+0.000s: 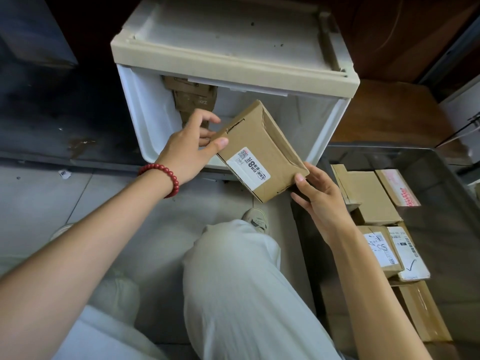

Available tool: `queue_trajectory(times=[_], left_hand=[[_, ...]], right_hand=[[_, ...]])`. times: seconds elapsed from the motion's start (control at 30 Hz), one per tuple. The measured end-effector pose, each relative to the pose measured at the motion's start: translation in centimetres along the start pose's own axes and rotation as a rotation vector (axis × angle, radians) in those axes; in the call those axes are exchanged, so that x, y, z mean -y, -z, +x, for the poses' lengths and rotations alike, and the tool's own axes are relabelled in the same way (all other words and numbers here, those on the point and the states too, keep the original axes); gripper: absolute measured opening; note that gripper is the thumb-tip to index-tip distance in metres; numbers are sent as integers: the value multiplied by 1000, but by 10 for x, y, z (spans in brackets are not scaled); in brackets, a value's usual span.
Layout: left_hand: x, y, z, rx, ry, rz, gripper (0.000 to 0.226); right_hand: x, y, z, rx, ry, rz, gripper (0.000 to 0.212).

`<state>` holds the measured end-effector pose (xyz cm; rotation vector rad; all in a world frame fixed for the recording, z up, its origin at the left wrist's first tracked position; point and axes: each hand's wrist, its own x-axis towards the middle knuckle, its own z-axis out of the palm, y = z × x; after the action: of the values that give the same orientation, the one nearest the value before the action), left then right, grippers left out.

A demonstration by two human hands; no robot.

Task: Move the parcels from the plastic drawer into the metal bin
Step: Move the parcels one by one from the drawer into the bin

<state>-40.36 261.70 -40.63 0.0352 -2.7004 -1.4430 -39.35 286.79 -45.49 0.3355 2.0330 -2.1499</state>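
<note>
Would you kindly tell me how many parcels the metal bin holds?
5: a brown box at the far end, a pink-printed flat one beside it, a labelled box and white mailer midway, a brown flat one nearest. Others may lie beneath.

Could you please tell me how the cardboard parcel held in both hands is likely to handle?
Probably light: the left hand and right hand hold the cardboard parcel by opposite corners, mostly with fingertips. Likely stiff but crushable, since one face caves inward.
</note>
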Motion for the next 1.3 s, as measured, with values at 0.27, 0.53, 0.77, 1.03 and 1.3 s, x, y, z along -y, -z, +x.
queue_trajectory(times=[0.27, 0.53, 0.77, 1.03, 1.3], left_hand=[[-10, -4, 5, -54, 118, -391, 24], [-13, -10, 11, 3, 95, -319, 37], [-14, -21, 18, 203, 87, -416, 78], [-23, -44, 21, 151, 92, -240, 58], [-60, -84, 37, 71, 98, -105, 50]], right_hand=[[3, -9, 0, 20, -27, 192, 54], [8, -6, 1, -46, 42, 172, 31], [5, 8, 4, -74, 10, 196, 42], [7, 21, 8, -144, -42, -38, 33], [22, 37, 0, -147, 0, -85, 63]])
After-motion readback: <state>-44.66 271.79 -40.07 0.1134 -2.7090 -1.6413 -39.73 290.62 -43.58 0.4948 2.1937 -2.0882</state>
